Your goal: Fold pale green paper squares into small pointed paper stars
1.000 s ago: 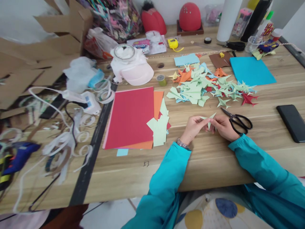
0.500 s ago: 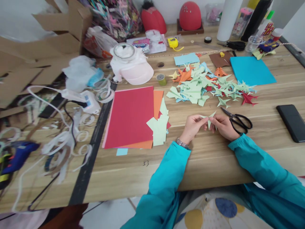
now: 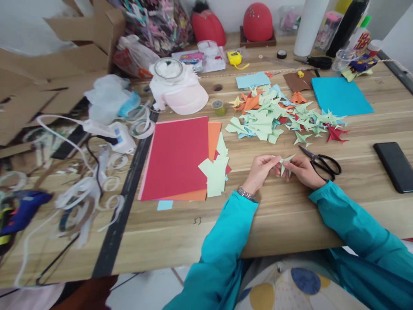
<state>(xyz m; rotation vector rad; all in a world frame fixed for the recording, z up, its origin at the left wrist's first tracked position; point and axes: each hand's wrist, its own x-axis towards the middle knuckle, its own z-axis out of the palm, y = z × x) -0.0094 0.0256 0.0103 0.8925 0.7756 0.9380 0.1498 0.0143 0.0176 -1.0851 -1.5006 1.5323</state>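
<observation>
My left hand [image 3: 262,171] and my right hand [image 3: 303,171] meet over the wooden table [image 3: 290,215], both pinching a small folded pale green paper piece [image 3: 285,162] between their fingertips. The piece has pointed tips and is held just above the tabletop. Black scissors [image 3: 322,162] lie right beside my right hand. A heap of folded paper shapes [image 3: 284,118] in green, orange, blue and red lies beyond my hands. To the left lie red paper sheets [image 3: 176,157] with cut green paper squares [image 3: 215,174] on their edge.
A black phone [image 3: 394,165] lies at the right. A blue sheet [image 3: 340,95] sits at the far right back. A white cap [image 3: 180,92], tape rolls [image 3: 142,125], a glue gun [image 3: 22,211] and cardboard [image 3: 48,64] crowd the left. Bottles and red helmets stand along the back.
My hands stay in place; the fingers have worked the green piece slightly, so that its tip points differently. Nothing else on the table has moved.
</observation>
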